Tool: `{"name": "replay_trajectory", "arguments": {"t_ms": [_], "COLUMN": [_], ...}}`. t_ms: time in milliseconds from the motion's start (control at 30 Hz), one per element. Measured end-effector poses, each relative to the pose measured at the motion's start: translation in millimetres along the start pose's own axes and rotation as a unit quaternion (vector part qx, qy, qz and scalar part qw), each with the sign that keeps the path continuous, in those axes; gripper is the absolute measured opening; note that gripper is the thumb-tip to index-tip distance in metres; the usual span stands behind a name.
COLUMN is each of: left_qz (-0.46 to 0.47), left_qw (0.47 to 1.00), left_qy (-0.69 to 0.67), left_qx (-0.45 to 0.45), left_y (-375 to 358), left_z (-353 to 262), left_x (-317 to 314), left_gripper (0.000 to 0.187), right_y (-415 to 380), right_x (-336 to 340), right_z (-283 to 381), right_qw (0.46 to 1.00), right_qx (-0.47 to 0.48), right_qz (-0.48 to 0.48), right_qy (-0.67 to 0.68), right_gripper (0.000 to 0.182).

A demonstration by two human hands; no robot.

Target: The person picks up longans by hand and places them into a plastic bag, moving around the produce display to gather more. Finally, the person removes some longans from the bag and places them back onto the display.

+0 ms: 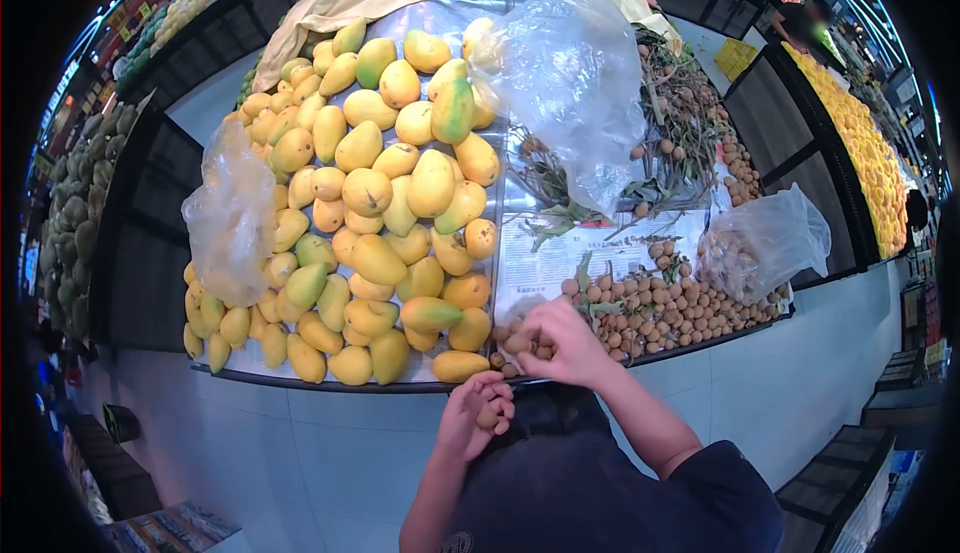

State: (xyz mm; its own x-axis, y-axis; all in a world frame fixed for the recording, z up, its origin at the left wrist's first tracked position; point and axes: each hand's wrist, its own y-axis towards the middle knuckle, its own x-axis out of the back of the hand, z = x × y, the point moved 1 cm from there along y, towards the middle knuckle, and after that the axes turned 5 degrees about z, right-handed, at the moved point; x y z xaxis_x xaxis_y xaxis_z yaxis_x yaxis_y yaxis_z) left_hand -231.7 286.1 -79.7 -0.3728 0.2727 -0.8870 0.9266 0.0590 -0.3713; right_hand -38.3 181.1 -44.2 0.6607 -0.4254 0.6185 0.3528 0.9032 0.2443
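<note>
My left hand (478,415) is palm up at the front edge of the display, its fingers curled round a small brown longan (487,418). To the right of it, my right hand (562,341) reaches over a little group of longans (517,344) at the front corner, its fingertips bent down onto them; what they pinch is too small to tell. Yellow mangoes (380,259) are heaped on the left half. Loose longans (655,318) spread along the front right, beside newspaper (540,265).
A large clear plastic bag (575,83) lies at the back centre, another (232,218) on the mangoes' left side. A bag of longans (765,243) sits at the right edge. Stems (680,103) lie behind. A person (808,25) stands far back right.
</note>
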Motion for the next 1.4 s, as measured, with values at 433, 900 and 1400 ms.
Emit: {"name": "replay_trajectory", "arguments": {"t_ms": [433,900,1400], "left_qz": [0.017,0.012,0.121], "left_qw": [0.998,0.996,0.983], "left_qy": [-0.009,0.086,-0.026], "left_qx": [0.064,0.035,0.133], "left_y": [56,49,38], "left_z": [69,21,-15], "left_x": [-12,-4,17], "left_gripper": [0.031,0.027,0.024], "right_y": [-22,-5,14], "right_x": [39,40,9], "right_z": [-58,-30,-54], "right_qw": [0.968,0.997,0.913], "right_qx": [-0.037,-0.054,-0.184], "right_qz": [0.086,0.055,0.127], "right_qy": [-0.233,-0.014,-0.341], "right_gripper": [0.023,0.032,0.028]}}
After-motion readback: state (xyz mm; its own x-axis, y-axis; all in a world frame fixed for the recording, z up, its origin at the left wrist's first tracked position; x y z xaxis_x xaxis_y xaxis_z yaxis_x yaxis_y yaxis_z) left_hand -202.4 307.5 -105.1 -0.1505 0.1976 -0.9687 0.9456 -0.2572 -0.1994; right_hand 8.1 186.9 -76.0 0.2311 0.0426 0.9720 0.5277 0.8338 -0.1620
